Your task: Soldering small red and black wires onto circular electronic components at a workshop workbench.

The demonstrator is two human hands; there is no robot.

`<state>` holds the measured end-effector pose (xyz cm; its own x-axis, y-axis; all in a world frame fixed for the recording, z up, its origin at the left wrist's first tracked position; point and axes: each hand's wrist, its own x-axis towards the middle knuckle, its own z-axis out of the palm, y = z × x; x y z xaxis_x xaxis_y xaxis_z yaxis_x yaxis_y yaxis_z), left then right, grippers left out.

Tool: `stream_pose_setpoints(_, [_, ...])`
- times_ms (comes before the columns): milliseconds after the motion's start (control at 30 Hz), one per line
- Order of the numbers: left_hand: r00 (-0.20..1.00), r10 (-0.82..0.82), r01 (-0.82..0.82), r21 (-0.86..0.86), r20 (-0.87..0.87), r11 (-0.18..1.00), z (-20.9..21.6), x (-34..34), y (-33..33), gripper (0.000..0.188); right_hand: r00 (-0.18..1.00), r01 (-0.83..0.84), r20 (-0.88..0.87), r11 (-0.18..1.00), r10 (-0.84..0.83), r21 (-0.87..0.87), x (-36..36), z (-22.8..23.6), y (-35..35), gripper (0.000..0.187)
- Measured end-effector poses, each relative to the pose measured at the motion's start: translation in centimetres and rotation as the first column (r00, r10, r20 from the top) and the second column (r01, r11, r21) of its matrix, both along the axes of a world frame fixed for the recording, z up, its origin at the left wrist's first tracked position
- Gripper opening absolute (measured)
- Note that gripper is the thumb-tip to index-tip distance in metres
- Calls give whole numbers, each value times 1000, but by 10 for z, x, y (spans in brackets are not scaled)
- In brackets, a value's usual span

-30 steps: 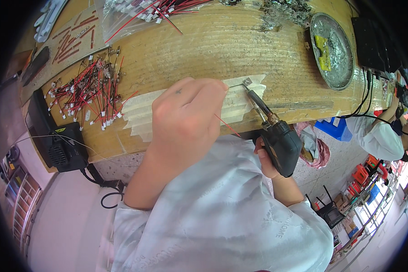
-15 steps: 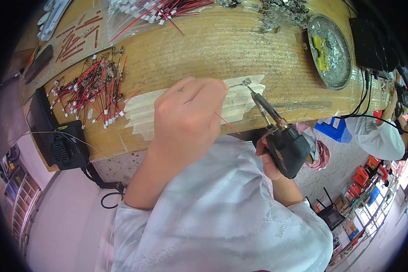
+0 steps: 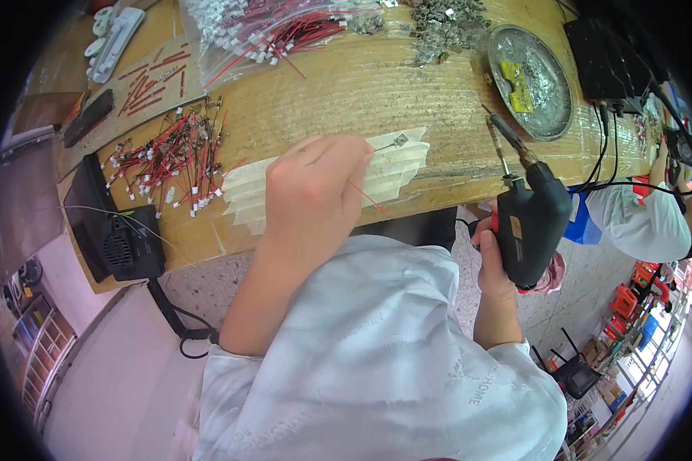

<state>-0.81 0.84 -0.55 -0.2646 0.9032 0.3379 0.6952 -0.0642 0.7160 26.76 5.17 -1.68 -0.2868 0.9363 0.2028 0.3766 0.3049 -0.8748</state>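
My left hand (image 3: 315,188) is closed over a thin wire lead, its fingertips pinching it above strips of pale tape (image 3: 396,167) on the bench. From the pinch a dark wire runs to a small square metal piece (image 3: 400,139), and a red wire (image 3: 367,197) sticks out below the hand. My right hand (image 3: 490,257) grips a black soldering gun (image 3: 532,219) at the bench's front edge. The gun's thin tip points up and left, near the round metal dish (image 3: 494,69) and apart from the metal piece.
Inside the dish lie a yellow sponge (image 3: 517,86) and silvery solder scraps. A heap of red and black wire leads (image 3: 178,154) lies left, below a clear bag of connectors (image 3: 231,31). Small metal parts (image 3: 446,27) are piled behind. A black box (image 3: 603,65) with cables stands right.
My right hand has carried the soldering gun right, taking its tip from beside the metal piece to near the dish. My left hand keeps its pinch. The view has shifted slightly.
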Motion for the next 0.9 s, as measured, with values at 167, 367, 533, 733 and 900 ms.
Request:
stream_pose_setpoints(167, [1000, -7, 7, -3, -20, 1000, 3, 1, 2, 7, 960, -210, 248, 916, 127, 343, -14, 18, 16, 27])
stream_pose_setpoints(367, [1000, 12, -11, 32, -26, 999, 1, 2, 2, 11, 983, -134, 162, 927, 81, 349, -7, 19, 12, 34])
stream_pose_setpoints(533, [1000, -1, 3, 77, -28, 997, -1, -1, 0, 13, 980, -160, 172, 918, 104, 362, -3, 18, 7, 35])
stream_pose_setpoints(733, [953, 271, -255, 127, -136, 959, 15, -5, -23, 8, 988, -140, 107, 937, 111, 319, -4, 20, 1, 35])
stream_pose_setpoints(900, [726, 399, -449, 54, -560, 892, 92, -26, -73, 64, 994, -107, 42, 944, 99, 311, -15, 22, 17, 35])
